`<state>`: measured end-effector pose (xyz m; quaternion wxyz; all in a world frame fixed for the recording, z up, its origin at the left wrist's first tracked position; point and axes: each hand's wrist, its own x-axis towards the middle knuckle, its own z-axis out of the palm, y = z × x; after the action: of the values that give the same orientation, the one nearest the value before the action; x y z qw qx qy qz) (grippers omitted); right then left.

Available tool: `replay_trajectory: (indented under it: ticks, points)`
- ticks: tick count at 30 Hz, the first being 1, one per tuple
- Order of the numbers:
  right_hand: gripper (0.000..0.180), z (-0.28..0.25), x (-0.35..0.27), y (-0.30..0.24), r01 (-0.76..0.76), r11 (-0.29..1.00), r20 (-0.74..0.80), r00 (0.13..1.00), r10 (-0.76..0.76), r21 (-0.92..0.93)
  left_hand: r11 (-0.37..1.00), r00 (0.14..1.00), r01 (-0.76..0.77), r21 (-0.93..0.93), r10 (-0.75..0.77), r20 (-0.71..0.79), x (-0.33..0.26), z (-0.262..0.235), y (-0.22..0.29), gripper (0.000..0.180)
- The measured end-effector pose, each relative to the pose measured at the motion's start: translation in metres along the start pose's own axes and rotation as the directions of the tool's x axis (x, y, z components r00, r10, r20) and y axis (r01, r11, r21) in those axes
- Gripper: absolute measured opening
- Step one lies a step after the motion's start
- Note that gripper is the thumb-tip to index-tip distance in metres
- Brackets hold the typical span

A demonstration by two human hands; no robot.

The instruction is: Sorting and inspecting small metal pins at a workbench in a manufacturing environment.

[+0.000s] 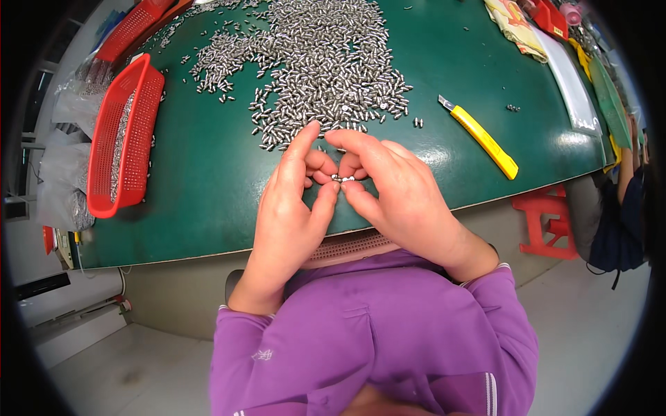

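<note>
Close together over the near edge of the green table, both my hands pinch at the fingertips. Between thumb and fingers my left hand (293,187) has a small silvery metal piece (336,178). My right hand (402,184) pinches one or more similar small metal pieces (349,179), right beside the left fingertips. Whether the pieces touch or are joined I cannot tell. Just beyond my fingers spreads a large pile of small, shiny, bullet-shaped metal parts (333,62). Below my hands, at the table edge, a pinkish perforated basket (354,248) is partly hidden.
A yellow utility knife (484,141) lies on the green table (208,180) at the right, blade out. A red perforated basket (97,173) with metal parts stands at the left, beside plastic bags (66,170). A red stool (544,222) is below the right edge.
</note>
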<state>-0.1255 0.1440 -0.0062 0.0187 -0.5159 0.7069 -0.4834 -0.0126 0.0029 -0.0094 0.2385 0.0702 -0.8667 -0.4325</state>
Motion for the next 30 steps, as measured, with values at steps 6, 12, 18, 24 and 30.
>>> replay_trajectory:
  ticks: [6,12,18,24,30]
  points:
    - [0.061,0.002,-0.002,0.000,-0.022,1.000,-0.020,1.000,0.022,-0.001,1.000,1.000,0.013,-0.013,-0.013,-0.004,-0.001,0.000,-0.002,0.072]
    - [0.062,0.003,-0.002,0.002,-0.012,1.000,0.001,1.000,0.012,0.018,0.999,1.000,0.028,-0.027,-0.028,-0.004,-0.001,0.000,-0.002,0.072]
    - [0.064,0.003,-0.004,0.001,-0.027,1.000,0.008,1.000,0.027,-0.008,0.999,0.999,0.038,-0.028,-0.038,0.008,-0.002,-0.001,-0.001,0.072]
    - [0.064,-0.001,-0.002,-0.004,-0.036,0.999,-0.015,0.999,0.035,-0.034,0.997,0.998,0.061,-0.049,-0.061,0.001,-0.002,0.000,-0.001,0.070]
    - [0.066,-0.018,-0.015,-0.008,-0.044,0.997,0.108,0.993,0.036,0.067,1.000,0.986,0.024,0.014,-0.026,0.164,-0.007,-0.011,0.007,0.074]
